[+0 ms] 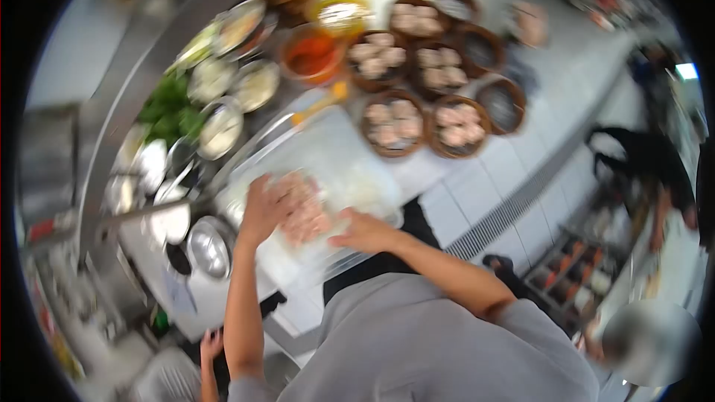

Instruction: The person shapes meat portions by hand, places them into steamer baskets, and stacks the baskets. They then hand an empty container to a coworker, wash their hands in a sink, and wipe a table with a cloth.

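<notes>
A mound of pale pink minced meat point(304, 208) lies in a wide, translucent plastic tub point(365, 156) in front of me. My left hand point(262, 210) is at the mound's left side, its fingers against the meat and partly blurred. At the lower right of the mound is my right hand point(366, 231), thumb and fingers apart with nothing visible between them. Behind the tub, a small round steamer basket point(395, 150) holds several pink meat portions, and a similar basket point(460, 150) sits beside it.
Left of the tub stand metal bowls point(210, 247) and green leaves point(167, 108). A bowl of orange-red food point(311, 56) and a yellow bowl point(342, 9) are behind. Co-workers are at the right point(644, 152) and lower left point(175, 376). A floor drain grate point(506, 205) runs beyond the table.
</notes>
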Available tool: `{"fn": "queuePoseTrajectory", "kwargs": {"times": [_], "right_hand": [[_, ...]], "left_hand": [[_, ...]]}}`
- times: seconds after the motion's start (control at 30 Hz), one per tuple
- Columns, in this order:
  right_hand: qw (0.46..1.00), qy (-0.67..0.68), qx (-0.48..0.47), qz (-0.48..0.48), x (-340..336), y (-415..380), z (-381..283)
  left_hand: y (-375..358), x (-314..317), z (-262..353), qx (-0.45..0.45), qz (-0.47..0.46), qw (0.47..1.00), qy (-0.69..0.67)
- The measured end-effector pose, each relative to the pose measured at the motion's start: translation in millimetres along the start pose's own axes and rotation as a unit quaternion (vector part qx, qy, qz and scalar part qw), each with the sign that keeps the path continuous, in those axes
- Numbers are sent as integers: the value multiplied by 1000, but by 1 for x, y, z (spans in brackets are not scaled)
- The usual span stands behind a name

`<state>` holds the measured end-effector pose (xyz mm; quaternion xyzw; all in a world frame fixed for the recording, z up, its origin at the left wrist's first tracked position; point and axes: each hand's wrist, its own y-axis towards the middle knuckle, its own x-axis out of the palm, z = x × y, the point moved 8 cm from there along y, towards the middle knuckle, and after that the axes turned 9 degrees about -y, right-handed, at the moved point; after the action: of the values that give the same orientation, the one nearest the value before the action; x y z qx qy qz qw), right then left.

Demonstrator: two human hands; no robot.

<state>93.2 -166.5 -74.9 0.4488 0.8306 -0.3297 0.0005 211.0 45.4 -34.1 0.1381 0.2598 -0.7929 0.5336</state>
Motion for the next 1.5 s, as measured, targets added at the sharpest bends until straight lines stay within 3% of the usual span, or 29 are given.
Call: {"fn": "queuePoseTrajectory", "kwargs": {"times": [0.03, 0.07, 0.1, 0.13, 0.17, 0.23, 0.3, 0.5, 0.57, 0.6, 0.67, 0.73, 0.8, 0.9, 0.97, 1.0, 1.03, 1.13, 1.17, 1.2, 1.27, 1.3, 1.33, 1.43, 1.5], "right_hand": [[999, 1, 3, 50, 13, 3, 9], [997, 46, 39, 56, 13, -4, 1], [990, 77, 31, 111, 14, -7, -3], [986, 90, -27, 140, 12, -8, -11], [982, 91, -32, 160, 12, -9, -10], [977, 94, 11, 192, 11, -14, -2], [979, 70, 65, 179, 14, -21, -8], [950, 196, 58, 235, 45, -1, -14], [945, 209, 49, 247, 50, 9, -15], [943, 213, 38, 253, 51, 13, -17], [936, 220, 50, 269, 48, 16, -14], [926, 232, 67, 290, 45, 14, -9], [892, 255, 3, 372, 30, 2, -10], [847, 331, -33, 414, 21, -7, -8], [833, 305, -1, 462, 17, -4, -2], [819, 278, 33, 500, 18, 0, 6], [821, 278, 32, 498, 18, 9, 16], [788, 365, -223, 443, 11, 26, 4], [777, 396, -260, 415, 10, 28, -1], [772, 417, -267, 399, 12, 31, -3], [799, 465, -120, 363, 21, 32, 18], [827, 371, -61, 418, 10, 11, 11], [823, 392, -30, 410, 6, -8, -3], [830, 464, -66, 302, 1, -17, -31], [833, 483, -101, 249, 1, -11, -42]], "left_hand": [[-1, 1, 12, 67, -22, 995, 71], [-6, 11, 19, -11, -44, 992, -116], [1, 9, -4, 76, -31, 996, -20], [5, 11, 4, 115, -81, 987, 72], [8, 11, -1, 39, -74, 996, 7], [23, 16, -29, 68, -104, 992, -13], [20, 21, -2, 21, -145, 989, 32], [26, 26, -11, 2, -160, 983, 95], [15, 26, -1, -54, -163, 985, -31], [16, 25, -2, -53, -170, 984, -26], [22, 14, -24, -165, -157, 974, -21], [14, 13, -16, -183, -147, 971, -33], [11, 11, -17, -202, -137, 968, -49], [22, -9, -34, -191, -114, 974, -52], [29, 3, -53, -222, -189, 921, -259], [19, 9, -43, -222, -190, 921, -257], [8, 24, -26, -179, -216, 913, -295], [-6, 38, 0, -108, -289, 881, -358], [-11, 38, 9, -107, -282, 876, -376], [-4, 38, -3, -100, -278, 873, -389], [-4, 33, -11, -111, -229, 867, -429], [-3, 34, -18, -110, -238, 848, -460], [-7, 35, -17, -117, -214, 838, -489], [-25, 35, 24, -95, -204, 838, -498], [-27, 35, 25, -91, -191, 869, -448]]}}
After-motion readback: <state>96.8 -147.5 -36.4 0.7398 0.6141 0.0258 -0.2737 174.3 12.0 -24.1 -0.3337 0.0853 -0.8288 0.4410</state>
